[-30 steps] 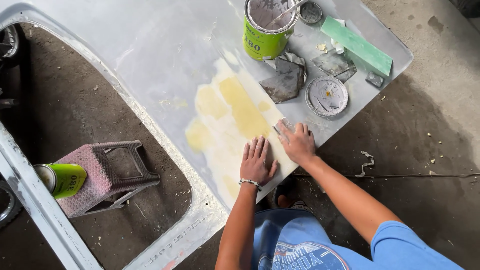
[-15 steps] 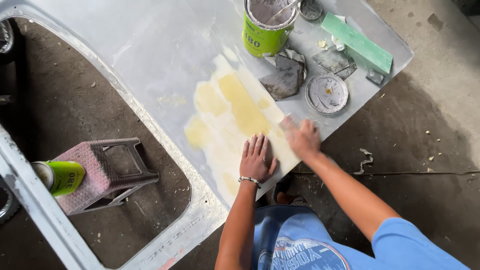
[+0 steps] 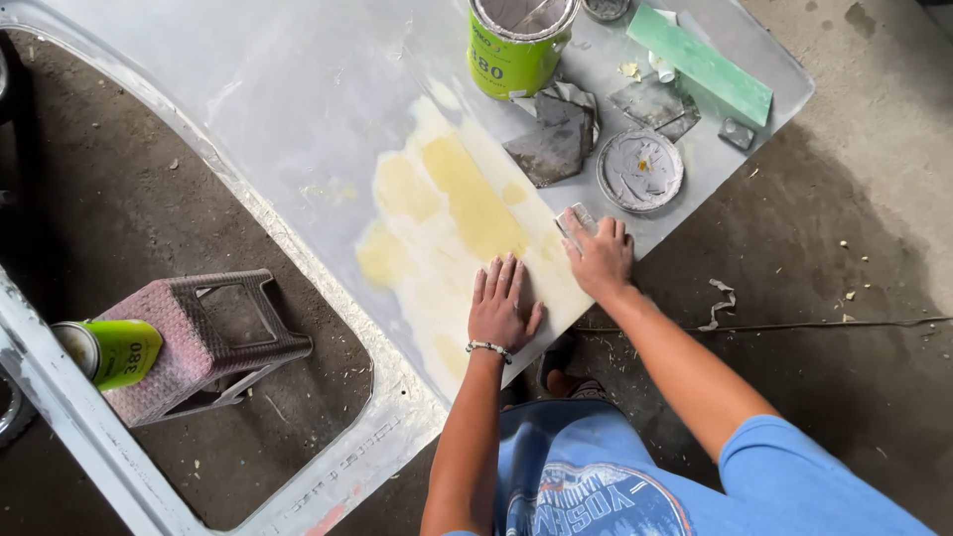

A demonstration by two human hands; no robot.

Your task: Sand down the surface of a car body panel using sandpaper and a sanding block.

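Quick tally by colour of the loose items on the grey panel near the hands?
Green: 2, the can and the long block
Grey: 4, the round lid, the flat spreader, the scrap sheet and the small pad under the right hand
Total: 6

My left hand point(image 3: 501, 306) lies flat on the panel point(image 3: 298, 89), near its front edge. My right hand point(image 3: 600, 256) is just right of it, on a small block point(image 3: 574, 217) that rests on the panel. Behind the block lie a lid point(image 3: 640, 170) and, left of it, a scrap sheet point(image 3: 554, 139). A can point(image 3: 518, 45) stands behind the sheet, with a long block point(image 3: 700, 63) to its right. A stool point(image 3: 194, 337) stands on the floor to my left, a second can point(image 3: 109, 352) beside it.
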